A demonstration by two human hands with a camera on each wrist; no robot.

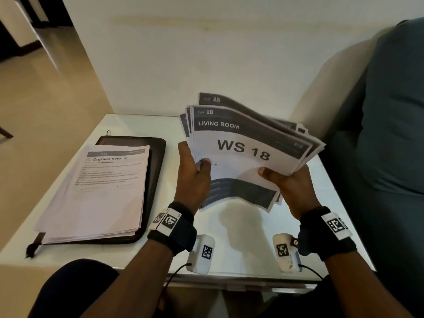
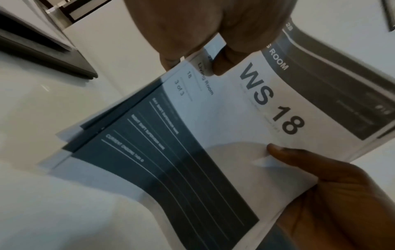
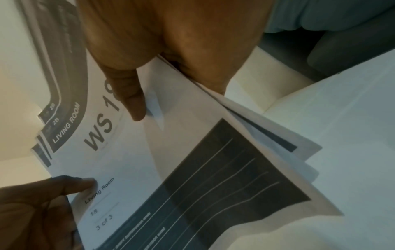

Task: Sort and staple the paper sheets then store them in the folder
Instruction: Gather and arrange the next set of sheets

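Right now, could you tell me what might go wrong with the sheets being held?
The fanned sheets are uneven and bowed between the left hand and right hand, so some could slip out onto the table. Mixing them with the stack lying on the folder could also undo the sorting.

Glossy white rectangular table top [image 1: 241,228] directly under the grip, running out left and toward the body. Plain cream wall [image 1: 183,53] behind the grip, meeting the table's far edge. Teal fabric sofa cushion [image 1: 394,111] right of the grip, with a cream upholstered panel [image 1: 332,88] between cushion and wall. Beige tiled floor [image 1: 46,111] far left; dark doorway [image 1: 13,31] beyond it.
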